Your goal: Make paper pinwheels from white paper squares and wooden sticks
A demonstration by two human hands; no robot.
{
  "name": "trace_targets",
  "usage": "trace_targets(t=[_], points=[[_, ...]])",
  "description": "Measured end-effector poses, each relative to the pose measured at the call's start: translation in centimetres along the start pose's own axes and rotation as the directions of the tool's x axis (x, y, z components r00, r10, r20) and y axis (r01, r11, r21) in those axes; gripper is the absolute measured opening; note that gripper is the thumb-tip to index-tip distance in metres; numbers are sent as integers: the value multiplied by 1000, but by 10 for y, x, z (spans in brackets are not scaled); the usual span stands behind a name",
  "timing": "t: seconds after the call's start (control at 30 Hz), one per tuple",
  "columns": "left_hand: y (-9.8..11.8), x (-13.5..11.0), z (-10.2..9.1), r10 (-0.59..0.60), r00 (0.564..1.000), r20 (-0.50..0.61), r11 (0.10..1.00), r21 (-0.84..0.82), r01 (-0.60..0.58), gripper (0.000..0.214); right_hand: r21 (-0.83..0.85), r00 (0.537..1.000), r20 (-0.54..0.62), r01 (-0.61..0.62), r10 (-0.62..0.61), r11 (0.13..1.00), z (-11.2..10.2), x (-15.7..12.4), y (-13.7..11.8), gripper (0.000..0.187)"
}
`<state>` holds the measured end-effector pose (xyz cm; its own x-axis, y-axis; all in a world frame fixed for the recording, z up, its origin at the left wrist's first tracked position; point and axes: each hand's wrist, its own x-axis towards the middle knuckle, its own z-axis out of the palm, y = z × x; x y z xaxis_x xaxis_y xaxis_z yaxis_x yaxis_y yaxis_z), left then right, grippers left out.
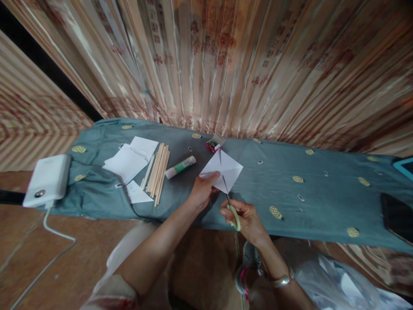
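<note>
My left hand [202,189] pinches a white square of paper [231,165] at its left side, thumb on top. The paper is held just above the cloth, one corner pointing away from me. In my right hand [247,217] is a pair of scissors [234,217] with light green handles. Their blades meet the paper at its near corner, and a dark slit or blade line shows towards its middle. Right behind the far corner sits a small open red box [213,144] with dark small contents I cannot make out.
A glue stick [180,167] lies left of my hands, beside several wooden sticks [159,170]. White paper pieces [132,157] are further left. A white power bank [48,178] with a cable sits at the left end, a dark phone [396,217] at the right. A curtain [226,64] hangs behind.
</note>
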<state>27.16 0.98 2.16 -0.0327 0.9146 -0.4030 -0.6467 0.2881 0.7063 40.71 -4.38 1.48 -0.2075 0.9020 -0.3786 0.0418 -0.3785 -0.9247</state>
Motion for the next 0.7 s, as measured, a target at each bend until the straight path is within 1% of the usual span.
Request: trace_targets(t=[0.23, 0.5, 0.7], points=[[-1, 1, 0, -16, 1000, -27, 999, -44, 15, 36, 23, 1000, -4, 0, 0, 1000, 0, 0, 1, 42], [0, 1, 0, -15, 1000, -18, 1000, -21, 15, 34, 53, 1000, -10, -16, 16, 998, 2, 0, -1, 41], [0, 1, -1, -16, 1000, -21, 1000, -20, 15, 33, 22, 1000, -5, 7, -7, 1000, 1, 0, 1, 41]])
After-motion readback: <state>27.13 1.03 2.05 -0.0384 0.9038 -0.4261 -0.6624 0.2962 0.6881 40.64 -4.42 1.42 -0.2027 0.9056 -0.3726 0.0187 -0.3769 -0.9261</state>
